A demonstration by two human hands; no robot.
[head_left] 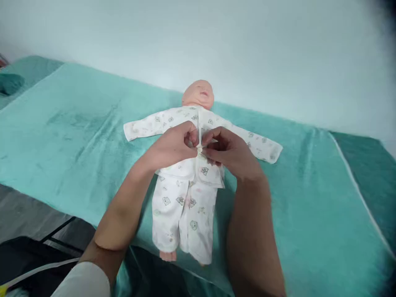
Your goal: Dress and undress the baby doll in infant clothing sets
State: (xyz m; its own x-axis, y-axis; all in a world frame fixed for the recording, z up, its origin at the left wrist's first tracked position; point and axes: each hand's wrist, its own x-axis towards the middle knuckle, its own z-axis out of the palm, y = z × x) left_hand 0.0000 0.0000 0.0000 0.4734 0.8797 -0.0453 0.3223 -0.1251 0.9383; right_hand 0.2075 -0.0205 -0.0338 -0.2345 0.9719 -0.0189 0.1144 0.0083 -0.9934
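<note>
Printed shirt (pixel 179 170) mid-view, doll's head (pixel 198 95) at 12 o'clock. My left hand (pixel 175 144) pinches the front edge (pixel 199 119) from 9, right hand (pixel 234 152) from 3, both closed at the button (pixel 200 149). Cloth looks light, soft; grip beside the button.

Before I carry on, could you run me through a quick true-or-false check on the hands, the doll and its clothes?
1. The left hand and right hand meet at the shirt's front. True.
2. The sleeves are folded across the chest. False: the sleeves spread out to either side.
3. The doll's head points toward the wall. True.
4. The trousers are plain black. False: the trousers are white with small prints.
</note>
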